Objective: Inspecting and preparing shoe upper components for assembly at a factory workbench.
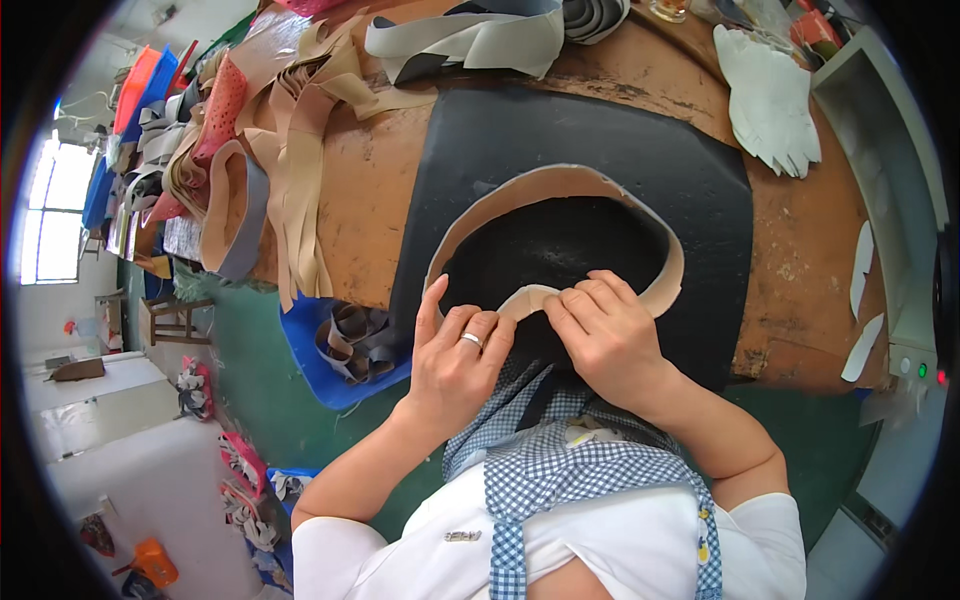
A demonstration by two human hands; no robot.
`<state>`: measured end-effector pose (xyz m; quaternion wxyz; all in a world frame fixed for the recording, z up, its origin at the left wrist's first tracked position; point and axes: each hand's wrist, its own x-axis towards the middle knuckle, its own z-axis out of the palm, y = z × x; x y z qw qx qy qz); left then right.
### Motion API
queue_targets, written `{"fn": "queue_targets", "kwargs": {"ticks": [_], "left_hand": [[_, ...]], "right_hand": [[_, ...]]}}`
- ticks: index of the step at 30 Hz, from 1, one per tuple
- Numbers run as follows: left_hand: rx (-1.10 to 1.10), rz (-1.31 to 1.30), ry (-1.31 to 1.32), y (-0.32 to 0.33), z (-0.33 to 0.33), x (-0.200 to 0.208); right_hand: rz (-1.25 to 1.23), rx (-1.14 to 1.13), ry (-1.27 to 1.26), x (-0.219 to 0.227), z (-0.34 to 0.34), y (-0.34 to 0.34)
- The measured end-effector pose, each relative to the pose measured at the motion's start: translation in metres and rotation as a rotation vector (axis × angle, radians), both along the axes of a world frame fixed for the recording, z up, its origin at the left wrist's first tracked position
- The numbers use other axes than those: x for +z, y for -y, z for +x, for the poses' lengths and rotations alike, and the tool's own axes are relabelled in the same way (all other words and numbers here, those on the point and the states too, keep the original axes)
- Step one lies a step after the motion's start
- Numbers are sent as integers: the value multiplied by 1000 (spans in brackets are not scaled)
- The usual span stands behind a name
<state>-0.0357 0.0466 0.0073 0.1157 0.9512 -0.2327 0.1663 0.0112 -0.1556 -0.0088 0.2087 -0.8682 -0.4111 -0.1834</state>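
Observation:
A wide loop of tan strip with a grey outer side point(560, 182) stands on edge on a black mat point(610, 125). Its near side dips inward at a pale overlap between my hands. My left hand point(455, 355), with a ring on one finger, has its fingers closed on the strip just left of that spot. My right hand point(610, 335) pinches the band on the other side of it, fingers bent over the top edge. Both thumbs are mostly hidden.
Tan strips point(305, 180) drape over the left part of the brown table point(365, 190). Beyond the mat lie whitish bands point(480, 40); a white glove point(765, 100) lies far right. A grey machine point(890, 110) borders the right side. A blue bin point(305, 350) of strips sits below left.

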Motion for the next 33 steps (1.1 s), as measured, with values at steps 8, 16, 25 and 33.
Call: {"fn": "queue_targets", "kwargs": {"ticks": [8,16,25,33], "left_hand": [[-76,-14,69,23,5,-16],[-155,24,59,23,1,-16],[-114,-65,69,24,-4,-23],[-115,-66,55,23,-4,-24]], "right_hand": [[19,-103,-60,5,-12,16],[-70,-163,14,-4,-28,19],[-19,-92,39,-8,-28,15],[-6,-70,27,-8,-26,14]]}}
